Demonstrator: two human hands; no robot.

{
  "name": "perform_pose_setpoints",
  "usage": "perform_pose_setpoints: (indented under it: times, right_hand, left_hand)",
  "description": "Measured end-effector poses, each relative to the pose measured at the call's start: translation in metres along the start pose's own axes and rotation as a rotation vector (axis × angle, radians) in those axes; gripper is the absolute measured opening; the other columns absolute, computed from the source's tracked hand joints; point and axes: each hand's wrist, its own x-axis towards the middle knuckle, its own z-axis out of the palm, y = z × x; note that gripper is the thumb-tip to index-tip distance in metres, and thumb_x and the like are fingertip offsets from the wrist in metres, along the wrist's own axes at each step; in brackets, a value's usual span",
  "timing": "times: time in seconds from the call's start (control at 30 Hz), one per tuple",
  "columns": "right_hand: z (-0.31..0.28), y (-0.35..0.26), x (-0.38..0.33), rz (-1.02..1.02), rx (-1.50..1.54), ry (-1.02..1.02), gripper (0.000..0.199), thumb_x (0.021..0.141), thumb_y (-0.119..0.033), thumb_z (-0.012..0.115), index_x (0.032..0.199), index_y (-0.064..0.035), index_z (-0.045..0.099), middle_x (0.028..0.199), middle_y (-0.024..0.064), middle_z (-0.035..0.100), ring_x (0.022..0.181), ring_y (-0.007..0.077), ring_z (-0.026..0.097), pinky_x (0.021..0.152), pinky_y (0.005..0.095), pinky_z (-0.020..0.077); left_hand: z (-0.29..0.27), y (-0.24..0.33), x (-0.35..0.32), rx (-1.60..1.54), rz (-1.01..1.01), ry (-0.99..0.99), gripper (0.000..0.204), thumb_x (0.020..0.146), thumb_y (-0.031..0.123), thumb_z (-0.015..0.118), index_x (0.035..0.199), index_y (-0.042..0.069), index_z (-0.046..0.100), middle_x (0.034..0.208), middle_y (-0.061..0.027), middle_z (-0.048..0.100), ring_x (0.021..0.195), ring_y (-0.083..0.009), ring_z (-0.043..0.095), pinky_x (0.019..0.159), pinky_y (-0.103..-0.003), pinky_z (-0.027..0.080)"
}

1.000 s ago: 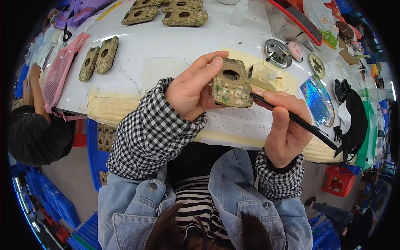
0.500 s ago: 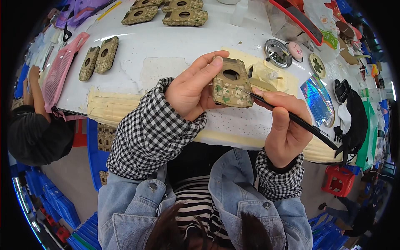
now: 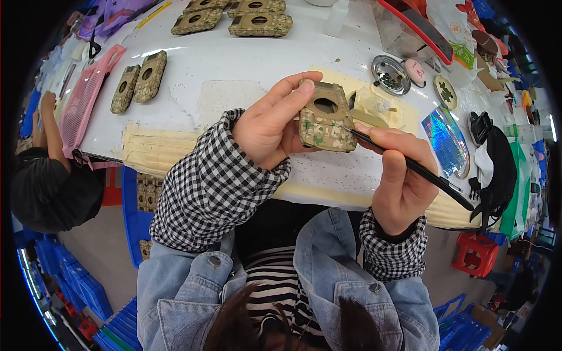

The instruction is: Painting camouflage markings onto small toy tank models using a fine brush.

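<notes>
Camouflage pouch (image 3: 325, 119) held up over the white desk (image 3: 234, 70), gripped in the left hand (image 3: 270, 127); right hand (image 3: 399, 175) pinches a black brush (image 3: 410, 167) against its face.

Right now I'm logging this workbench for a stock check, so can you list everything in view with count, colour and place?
Held pad: one, camouflage, with a round hole, above the table's near edge.
Brush: one, black, thin, tip at the held pad.
Loose pads: two camouflage at table's left; about four more at the far edge.
Basket: one, pink, far left.
Tins: two round, metal, right of centre.
Shiny sheet: one, iridescent blue, right.
Bottle: one, white, far edge.
Table: one, white, with cream sheets.
Stool: one, red, lower right.
Other person: one, dark sleeve, far left.
Left hand: grip on the held pad.
Right hand: grip on the brush.
</notes>
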Motion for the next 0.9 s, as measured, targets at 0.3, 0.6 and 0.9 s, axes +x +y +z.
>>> perform_pose_setpoints:
  times: [0.3,0.6,0.9]
  right_hand:
    - [0.0004,0.0016,-0.0002,0.002,0.007,0.0,0.014,0.087,-0.005,0.059,0.096,0.0049,0.062,0.093,0.0144,0.066,0.088,0.0227,0.062,0.08,0.0296,0.0473]
    - [-0.0007,0.0001,0.0011,-0.007,-0.011,-0.009,0.014,0.087,-0.005,0.058,0.096,0.005,0.062,0.094,0.0148,0.066,0.089,0.0229,0.062,0.08,0.0296,0.0472]
    - [-0.0037,0.0034,-0.0023,0.008,0.041,0.052,0.03,0.094,-0.021,0.05,0.105,0.0068,0.052,0.098,0.0169,0.059,0.089,0.0249,0.062,0.08,0.0321,0.0499]
  left_hand:
    - [-0.0002,0.0,0.0003,-0.006,-0.002,-0.005,0.041,0.099,0.028,0.031,0.131,0.003,0.034,0.12,-0.021,0.052,0.107,-0.0243,0.057,0.087,-0.035,0.052]
    - [0.0005,0.0,0.0005,-0.015,0.004,-0.007,0.041,0.099,0.027,0.032,0.132,0.003,0.033,0.121,-0.0209,0.052,0.108,-0.0247,0.056,0.088,-0.036,0.051]
    - [-0.0019,0.0001,-0.0006,0.006,-0.007,0.0,0.042,0.099,0.027,0.033,0.133,0.004,0.031,0.122,-0.0223,0.05,0.107,-0.0274,0.057,0.087,-0.037,0.052]
